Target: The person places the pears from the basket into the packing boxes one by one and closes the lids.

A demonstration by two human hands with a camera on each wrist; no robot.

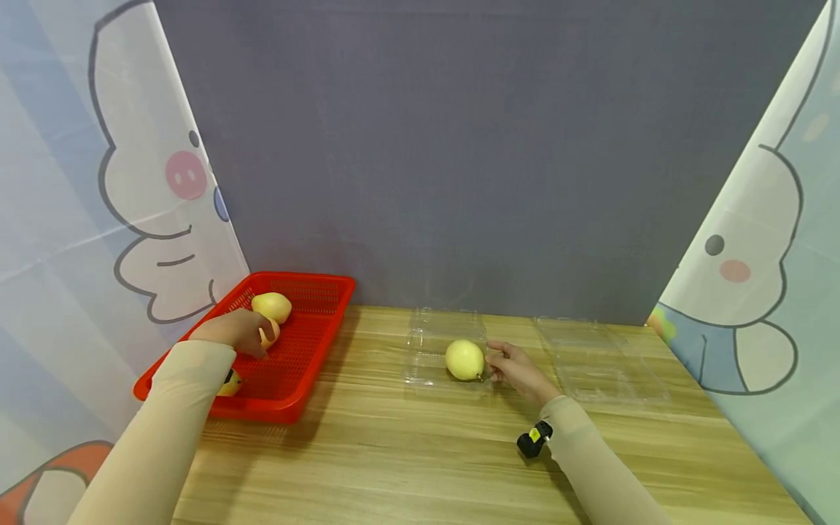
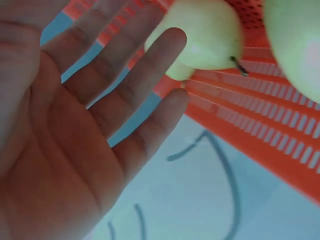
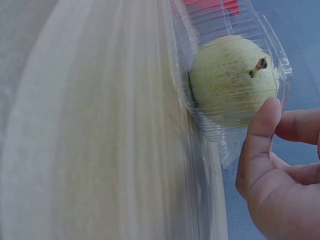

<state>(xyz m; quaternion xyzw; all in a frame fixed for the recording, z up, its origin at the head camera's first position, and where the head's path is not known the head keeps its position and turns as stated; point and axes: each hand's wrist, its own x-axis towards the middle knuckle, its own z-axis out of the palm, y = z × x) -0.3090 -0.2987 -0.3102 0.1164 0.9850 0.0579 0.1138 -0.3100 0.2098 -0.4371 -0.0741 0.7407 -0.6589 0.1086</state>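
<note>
Two hands: our left hand (image 1: 238,329) spreads open over basket (image 1: 308,348) pears (image 1: 272,307); our right hand (image 1: 518,370), fingers loosely curled, touches the clear box (image 1: 429,348) holding one pear (image 1: 464,359).

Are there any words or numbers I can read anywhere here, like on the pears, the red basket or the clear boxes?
No words or numbers can be read.
The red basket, the pears and the clear boxes are all plain.
The curtains show only cartoon drawings, no letters.
The black wrist device has a small yellow mark, too small to read.
</note>
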